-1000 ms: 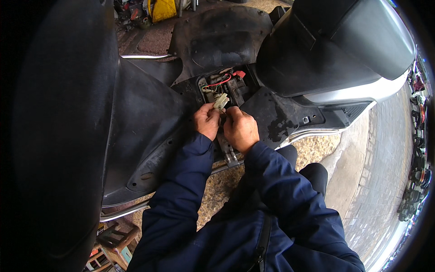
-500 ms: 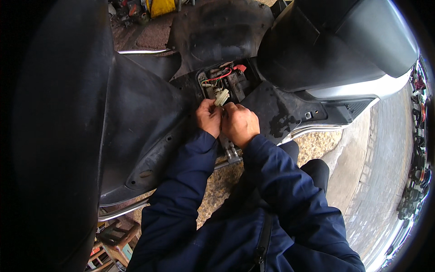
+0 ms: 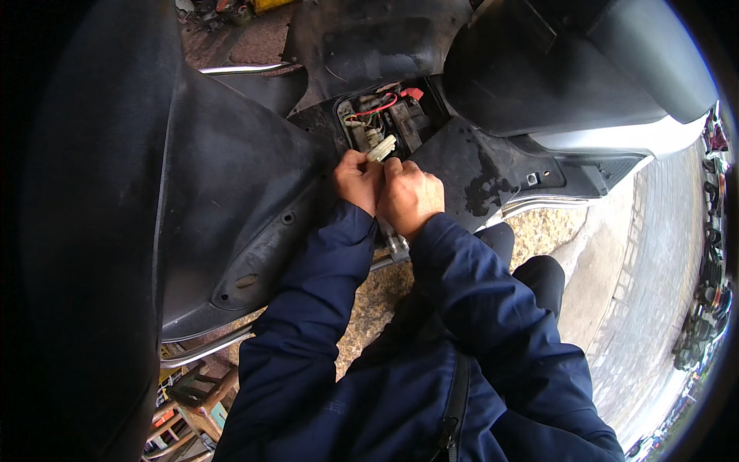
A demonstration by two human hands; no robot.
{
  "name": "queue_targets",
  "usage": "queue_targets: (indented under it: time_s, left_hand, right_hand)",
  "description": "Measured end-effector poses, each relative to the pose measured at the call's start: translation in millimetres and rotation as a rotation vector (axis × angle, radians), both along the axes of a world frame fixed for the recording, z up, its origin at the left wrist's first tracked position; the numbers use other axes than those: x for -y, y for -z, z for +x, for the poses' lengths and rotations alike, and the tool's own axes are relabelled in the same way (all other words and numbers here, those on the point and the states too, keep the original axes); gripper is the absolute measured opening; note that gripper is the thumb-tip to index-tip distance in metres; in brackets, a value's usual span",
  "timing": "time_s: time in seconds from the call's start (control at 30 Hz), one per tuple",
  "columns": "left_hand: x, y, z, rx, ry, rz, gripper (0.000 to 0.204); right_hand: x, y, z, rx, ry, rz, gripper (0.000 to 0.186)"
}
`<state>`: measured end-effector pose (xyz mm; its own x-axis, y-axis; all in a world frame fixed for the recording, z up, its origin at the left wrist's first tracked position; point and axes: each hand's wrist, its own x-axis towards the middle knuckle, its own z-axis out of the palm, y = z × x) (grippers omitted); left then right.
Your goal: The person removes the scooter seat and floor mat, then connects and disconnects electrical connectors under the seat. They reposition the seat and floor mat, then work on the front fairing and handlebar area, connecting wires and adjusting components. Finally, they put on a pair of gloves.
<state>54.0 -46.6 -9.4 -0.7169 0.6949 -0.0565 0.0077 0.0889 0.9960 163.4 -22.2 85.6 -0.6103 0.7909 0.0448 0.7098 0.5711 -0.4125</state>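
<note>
Closer together than a second ago, the person's hands have drawn in until they touch, and the pale connector (image 3: 382, 148) leans over more to the right. From where I stand, the left hand (image 3: 359, 183) pinches that connector near its lower end, between thumb and finger. Beside it, the right hand (image 3: 414, 198) has its fingers curled under; their tips are hidden, so I can't tell whether they grip anything. The connector sits just in front of the open bay, where a red wire (image 3: 376, 112) runs near a red cover (image 3: 413, 93). Below the hands, a metal bracket (image 3: 397, 246) pokes out. At lower left stands a wooden stool (image 3: 206, 399).
</note>
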Motion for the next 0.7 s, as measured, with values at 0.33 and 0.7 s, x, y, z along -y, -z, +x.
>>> queue_targets:
  time_s: [0.33,0.7]
  left_hand:
    - [1.0,-2.4,4.0,0.033,0.009,0.080,0.008]
    - [-1.5,-0.4,3.5,-0.108,0.013,0.030,0.002]
  right_hand:
    - [0.1,2.3,1.3,-0.028,0.010,-0.033,0.018]
    - [-1.4,0.3,3.8,-0.053,0.039,0.000,0.018]
